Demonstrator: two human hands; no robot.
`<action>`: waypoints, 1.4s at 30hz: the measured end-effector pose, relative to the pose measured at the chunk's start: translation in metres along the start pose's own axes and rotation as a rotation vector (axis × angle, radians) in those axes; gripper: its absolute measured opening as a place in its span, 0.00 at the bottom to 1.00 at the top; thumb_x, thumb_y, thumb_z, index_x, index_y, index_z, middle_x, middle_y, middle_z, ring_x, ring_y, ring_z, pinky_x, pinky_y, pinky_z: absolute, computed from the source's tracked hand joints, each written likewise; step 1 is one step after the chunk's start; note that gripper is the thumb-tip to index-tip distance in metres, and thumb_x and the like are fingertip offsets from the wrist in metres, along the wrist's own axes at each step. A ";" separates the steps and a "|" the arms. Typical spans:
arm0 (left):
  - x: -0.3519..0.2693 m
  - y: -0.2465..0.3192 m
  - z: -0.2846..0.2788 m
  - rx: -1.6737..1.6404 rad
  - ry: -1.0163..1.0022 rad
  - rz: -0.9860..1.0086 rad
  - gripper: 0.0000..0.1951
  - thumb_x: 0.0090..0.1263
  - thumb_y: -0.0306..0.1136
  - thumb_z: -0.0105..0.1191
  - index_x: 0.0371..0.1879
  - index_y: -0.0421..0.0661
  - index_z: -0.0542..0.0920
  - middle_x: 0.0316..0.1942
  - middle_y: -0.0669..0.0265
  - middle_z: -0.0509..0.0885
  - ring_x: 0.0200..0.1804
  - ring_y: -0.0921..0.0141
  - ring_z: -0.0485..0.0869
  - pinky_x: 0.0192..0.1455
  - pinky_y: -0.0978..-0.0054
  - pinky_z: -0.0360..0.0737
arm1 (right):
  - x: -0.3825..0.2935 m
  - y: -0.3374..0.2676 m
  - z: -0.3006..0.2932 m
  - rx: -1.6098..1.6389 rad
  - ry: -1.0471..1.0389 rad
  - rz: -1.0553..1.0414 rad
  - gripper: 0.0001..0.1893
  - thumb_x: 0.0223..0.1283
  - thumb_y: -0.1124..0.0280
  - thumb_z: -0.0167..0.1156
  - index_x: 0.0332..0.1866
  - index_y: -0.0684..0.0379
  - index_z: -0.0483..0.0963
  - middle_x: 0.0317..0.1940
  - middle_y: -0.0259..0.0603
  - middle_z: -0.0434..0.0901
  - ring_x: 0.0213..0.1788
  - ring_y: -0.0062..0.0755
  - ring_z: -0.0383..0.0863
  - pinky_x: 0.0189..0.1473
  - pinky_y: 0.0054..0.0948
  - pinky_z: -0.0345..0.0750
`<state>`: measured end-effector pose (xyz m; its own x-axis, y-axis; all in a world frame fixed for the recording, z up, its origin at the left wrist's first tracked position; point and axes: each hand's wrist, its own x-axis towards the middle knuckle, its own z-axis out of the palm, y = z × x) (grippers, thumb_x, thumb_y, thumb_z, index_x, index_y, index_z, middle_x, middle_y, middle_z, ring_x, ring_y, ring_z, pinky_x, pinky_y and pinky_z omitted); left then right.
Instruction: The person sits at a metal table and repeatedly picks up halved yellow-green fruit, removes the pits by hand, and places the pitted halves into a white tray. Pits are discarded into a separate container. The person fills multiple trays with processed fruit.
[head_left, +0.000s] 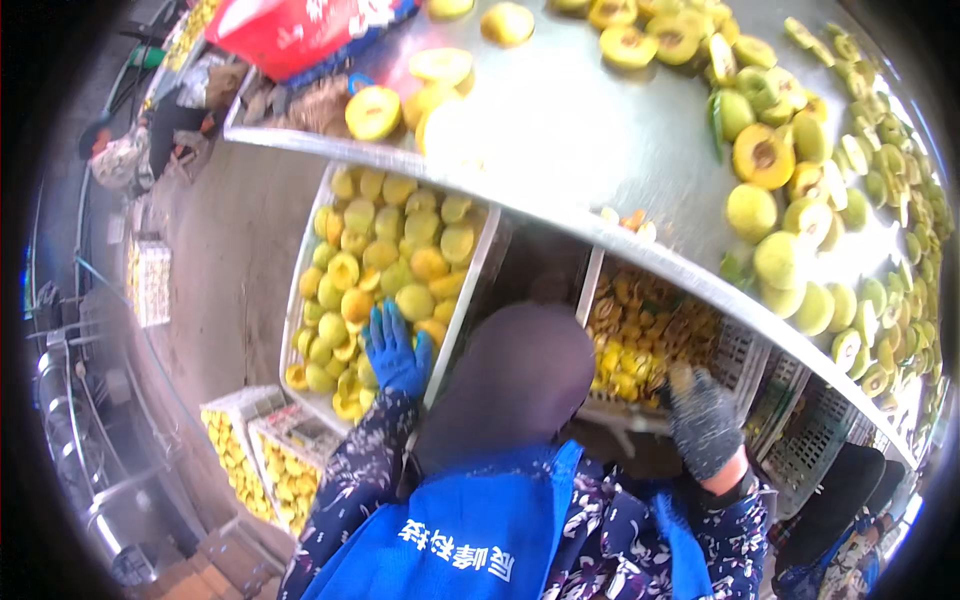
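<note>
My left hand (397, 360), in a blue glove, lies flat with fingers spread on the halved yellow-green stone fruit (382, 255), which look like peaches. They fill a white plastic crate (463, 307) below the metal table. My right hand (701, 420), in a dark grey glove, is over the near right corner of another crate (748, 367). That crate holds brown pits or scraps (652, 307) and a bright yellow patch of fruit pieces (626, 371). Its fingertips blur into the contents, so whether they grip anything is unclear.
The metal table (570, 120) carries many fruit halves (763, 156) along its right side and a red bag (292, 34) at the far left. More filled crates (281, 435) stand at lower left. A person (124, 157) sits at upper left; another person (847, 555) is at lower right.
</note>
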<state>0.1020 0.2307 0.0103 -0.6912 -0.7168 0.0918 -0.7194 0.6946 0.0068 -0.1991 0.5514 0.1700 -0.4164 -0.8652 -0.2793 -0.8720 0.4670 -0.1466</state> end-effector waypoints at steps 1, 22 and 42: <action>0.000 0.001 0.000 0.009 -0.019 -0.004 0.37 0.70 0.48 0.50 0.73 0.40 0.57 0.75 0.55 0.60 0.77 0.52 0.54 0.77 0.49 0.47 | 0.000 -0.003 -0.001 0.017 -0.007 0.011 0.16 0.59 0.72 0.53 0.53 0.56 0.71 0.32 0.47 0.77 0.36 0.44 0.83 0.33 0.42 0.80; 0.399 0.282 -0.095 -0.371 0.015 0.234 0.27 0.59 0.47 0.67 0.50 0.38 0.79 0.40 0.57 0.85 0.40 0.67 0.84 0.44 0.66 0.79 | -0.005 0.002 -0.022 0.174 0.110 0.031 0.16 0.57 0.70 0.56 0.51 0.59 0.69 0.33 0.45 0.79 0.29 0.43 0.84 0.27 0.42 0.78; 0.157 0.331 -0.190 -2.257 -0.829 0.060 0.24 0.74 0.42 0.47 0.62 0.38 0.72 0.53 0.55 0.81 0.55 0.59 0.81 0.51 0.64 0.84 | 0.001 0.003 -0.054 1.086 0.531 0.383 0.27 0.53 0.63 0.73 0.55 0.57 0.69 0.36 0.51 0.83 0.41 0.57 0.84 0.41 0.43 0.80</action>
<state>-0.2318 0.3597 0.2162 -0.9777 -0.1766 -0.1132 0.0509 -0.7230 0.6890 -0.2158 0.5419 0.2208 -0.8655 -0.4911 -0.0991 -0.1188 0.3932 -0.9117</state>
